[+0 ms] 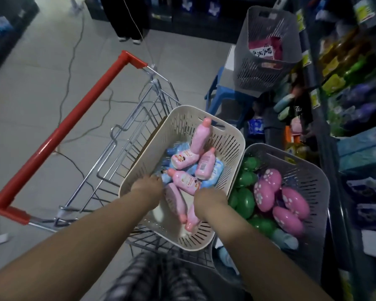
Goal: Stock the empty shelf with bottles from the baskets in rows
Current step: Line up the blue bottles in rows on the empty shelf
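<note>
A cream basket (230,146) sits in a wire shopping cart (126,148) and holds several pink bottles (183,159) and blue bottles (213,172) lying loose. Both my hands reach down into it. My left hand (148,185) is at the basket's near left rim, its fingertips against a blue bottle (164,178). My right hand (208,198) lies over the pink bottles (191,216) at the near side. I see only the backs of both hands; the fingers point down and are hidden. Motion blurs the view.
A grey basket (313,181) to the right holds green and pink egg-shaped containers. Another grey basket (265,68) stands on a blue stool (217,92) farther off. Stocked shelves (356,83) run along the right. The cart's red handle (59,131) is at left; cables cross the floor.
</note>
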